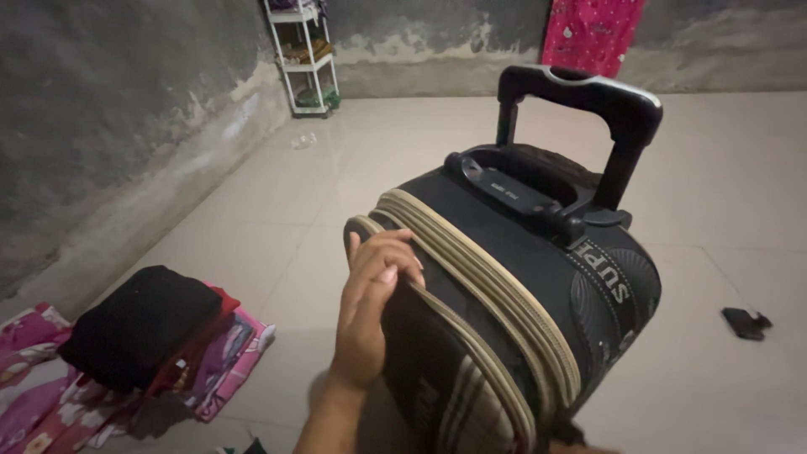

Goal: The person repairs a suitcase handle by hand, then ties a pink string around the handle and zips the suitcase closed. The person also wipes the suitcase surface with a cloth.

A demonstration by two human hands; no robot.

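Up close, our left hand (370,294) curls its fingers shut over the front flap edge of the black suitcase (521,311), which stands upright just right of it, handle (580,109) beyond; our right hand is unseen.

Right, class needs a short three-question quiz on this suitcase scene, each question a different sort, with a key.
1. True or false: the suitcase stands upright with its pull handle raised.
2. Multiple choice: the left hand grips A) the pull handle, B) the front flap edge beside the beige zip bands, C) the folded clothes.
3. Fill in: the white shelf rack stands against the ____ at the back.

Key: 1 true; 2 B; 3 wall. The right hand is out of view.
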